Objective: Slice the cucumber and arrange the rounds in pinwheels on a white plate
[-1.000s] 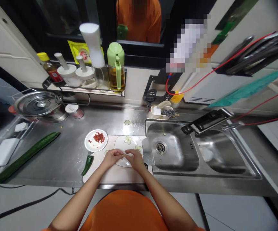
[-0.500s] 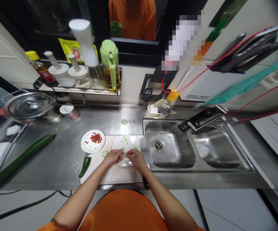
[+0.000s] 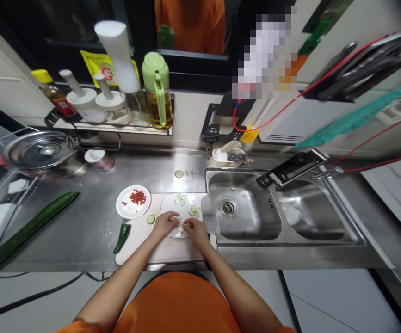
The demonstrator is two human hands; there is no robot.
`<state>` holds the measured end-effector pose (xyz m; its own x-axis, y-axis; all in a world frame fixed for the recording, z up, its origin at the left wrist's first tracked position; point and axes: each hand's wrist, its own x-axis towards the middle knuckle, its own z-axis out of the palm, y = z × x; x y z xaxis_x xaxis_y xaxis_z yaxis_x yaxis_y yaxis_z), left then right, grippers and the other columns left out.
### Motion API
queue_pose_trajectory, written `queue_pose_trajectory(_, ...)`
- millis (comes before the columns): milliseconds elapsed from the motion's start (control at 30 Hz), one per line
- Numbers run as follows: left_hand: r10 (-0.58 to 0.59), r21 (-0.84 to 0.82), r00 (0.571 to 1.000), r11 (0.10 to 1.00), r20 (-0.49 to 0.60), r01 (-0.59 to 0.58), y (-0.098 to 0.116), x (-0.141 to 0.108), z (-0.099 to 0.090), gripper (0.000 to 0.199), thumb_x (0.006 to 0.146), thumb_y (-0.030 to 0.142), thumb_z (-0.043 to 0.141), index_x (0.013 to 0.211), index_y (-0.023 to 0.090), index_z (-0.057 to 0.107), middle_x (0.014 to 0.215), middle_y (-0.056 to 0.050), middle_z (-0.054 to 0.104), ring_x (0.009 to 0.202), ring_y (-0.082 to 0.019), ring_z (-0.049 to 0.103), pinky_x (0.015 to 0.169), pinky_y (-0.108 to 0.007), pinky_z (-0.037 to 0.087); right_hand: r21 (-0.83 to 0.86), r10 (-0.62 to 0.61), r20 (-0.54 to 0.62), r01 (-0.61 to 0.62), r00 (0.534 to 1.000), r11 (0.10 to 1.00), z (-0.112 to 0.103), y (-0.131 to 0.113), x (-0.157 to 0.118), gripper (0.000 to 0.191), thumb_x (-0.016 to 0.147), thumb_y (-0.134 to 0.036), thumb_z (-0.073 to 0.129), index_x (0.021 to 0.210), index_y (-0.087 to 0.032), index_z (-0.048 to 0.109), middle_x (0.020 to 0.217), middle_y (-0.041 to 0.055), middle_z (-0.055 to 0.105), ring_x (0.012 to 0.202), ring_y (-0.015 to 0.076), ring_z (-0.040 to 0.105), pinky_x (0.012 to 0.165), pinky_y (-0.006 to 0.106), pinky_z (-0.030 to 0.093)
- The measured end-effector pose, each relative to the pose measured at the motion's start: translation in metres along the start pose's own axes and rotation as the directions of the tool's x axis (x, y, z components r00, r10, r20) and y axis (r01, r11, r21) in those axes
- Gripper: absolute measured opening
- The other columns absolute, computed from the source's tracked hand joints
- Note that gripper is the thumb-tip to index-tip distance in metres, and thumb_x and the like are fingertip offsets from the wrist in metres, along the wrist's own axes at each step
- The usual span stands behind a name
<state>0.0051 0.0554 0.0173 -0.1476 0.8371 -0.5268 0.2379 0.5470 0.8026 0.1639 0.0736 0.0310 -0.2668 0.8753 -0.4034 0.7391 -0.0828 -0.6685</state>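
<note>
Steel counter (image 3: 92, 226), sink (image 3: 252, 226) at right. Pale cutting board (image 3: 139, 247) on counter; long cucumber (image 3: 32, 231) well left. Square plate (image 3: 168, 203) on board, round plate (image 3: 126, 210) with red bits (image 3: 138, 197) beside it. Left hand (image 3: 165, 224), right hand (image 3: 196, 232) over square plate's near part. Green pepper (image 3: 121, 239) at board's left edge. Cucumber curls (image 3: 195, 212) on square plate. Right fingertips together on thin pale-green piece (image 3: 181, 225) above plate; left fingertips beside it, cannot tell if clamped.

Narrow black-railed shelf (image 3: 131, 130), silver double-basin metal sink (image 3: 245, 222)
The shelf bears a green-topped clear jug (image 3: 156, 92) of amber liquid; a silver lidded metal pot (image 3: 40, 151) sits lower left.
</note>
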Motion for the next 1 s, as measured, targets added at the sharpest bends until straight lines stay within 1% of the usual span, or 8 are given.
queue_pose_trajectory(133,0.112,0.241,0.992,0.966,-0.064,-0.093,-0.001,-0.006,0.003,0.025,0.071,0.020,0.057,0.094,0.018,0.067,0.070,0.000,0.067,0.069,-0.014,0.061,0.069,-0.024,0.044,-0.228,0.030,-0.037,-0.038,0.999,0.973,0.003,-0.007,-0.004,0.014,0.079,-0.020,0.057,0.091,-0.021,0.064,0.073,0.0000,0.065,0.081,0.0168,0.056,0.067,0.023,0.035)
queue_pose_trajectory(267,0.185,0.410,0.981,0.900,-0.056,-0.147,0.001,-0.010,0.007,0.023,0.074,0.016,0.054,0.093,0.019,0.067,0.077,-0.002,0.068,0.074,-0.016,0.061,0.070,-0.025,0.041,-0.363,0.026,-0.043,-0.040,0.999,0.931,0.006,-0.012,-0.010,0.013,0.082,-0.025,0.055,0.094,-0.022,0.061,0.080,0.0035,0.063,0.093,0.0205,0.051,0.070,0.026,0.033)
queue_pose_trajectory(467,0.219,0.576,0.975,0.801,-0.031,-0.161,0.000,-0.015,0.013,0.017,0.081,0.021,0.050,0.087,0.020,0.065,0.081,-0.005,0.066,0.075,-0.017,0.059,0.066,-0.025,0.036,-0.410,-0.010,-0.036,-0.006,0.999,0.912,0.009,-0.014,-0.013,0.013,0.083,-0.024,0.052,0.094,-0.023,0.059,0.085,0.0057,0.062,0.098,0.0227,0.048,0.072,0.028,0.032)
queue_pose_trajectory(733,0.271,0.635,0.962,0.750,-0.038,-0.186,-0.004,-0.021,0.016,0.019,0.086,0.025,0.046,0.092,0.019,0.063,0.091,-0.007,0.063,0.084,-0.018,0.057,0.070,-0.026,0.038,-0.429,-0.041,-0.020,0.028,0.999,0.903,0.008,-0.018,-0.018,0.009,0.086,-0.026,0.051,0.089,-0.021,0.059,0.088,0.0059,0.062,0.101,0.0239,0.044,0.072,0.030,0.031)
queue_pose_trajectory(800,0.315,0.639,0.949,0.735,-0.025,-0.227,-0.007,-0.023,0.014,0.020,0.087,0.025,0.044,0.093,0.020,0.063,0.092,-0.007,0.062,0.087,-0.018,0.056,0.073,-0.027,0.039,-0.433,-0.057,-0.016,0.044,0.998,0.900,0.006,-0.016,-0.020,0.010,0.087,-0.026,0.050,0.089,-0.021,0.059,0.090,0.0054,0.062,0.100,0.0233,0.044,0.072,0.030,0.031)
queue_pose_trajectory(867,0.377,0.638,0.926,0.709,0.017,-0.300,-0.010,-0.024,0.011,0.021,0.088,0.024,0.043,0.092,0.019,0.064,0.091,-0.008,0.062,0.089,-0.019,0.055,0.077,-0.028,0.040,-0.445,-0.093,-0.015,0.077,0.996,0.892,0.002,-0.012,-0.023,0.012,0.088,-0.025,0.048,0.089,-0.021,0.060,0.092,0.0053,0.062,0.100,0.0223,0.044,0.073,0.029,0.031)
queue_pose_trajectory(933,0.453,0.626,0.887,0.668,0.086,-0.402,-0.014,-0.025,0.006,0.022,0.087,0.022,0.043,0.091,0.018,0.065,0.091,-0.009,0.062,0.092,-0.019,0.054,0.082,-0.030,0.041,-0.456,-0.151,-0.015,0.128,0.988,0.881,0.000,-0.007,-0.027,0.013,0.088,-0.023,0.048,0.090,-0.020,0.060,0.094,0.0054,0.061,0.100,0.0214,0.043,0.076,0.030,0.032)
queue_pose_trajectory(1000,0.527,0.608,0.836,0.616,0.155,-0.501,-0.018,-0.025,0.001,0.024,0.087,0.020,0.042,0.092,0.018,0.066,0.094,-0.009,0.063,0.094,-0.019,0.054,0.086,-0.032,0.041,-0.462,-0.222,-0.016,0.190,0.975,0.867,-0.002,-0.001,-0.033,0.013,0.088,-0.020,0.048,0.091,-0.020,0.061,0.095,0.0052,0.061,0.101,0.0212,0.042,0.080,0.030,0.032)
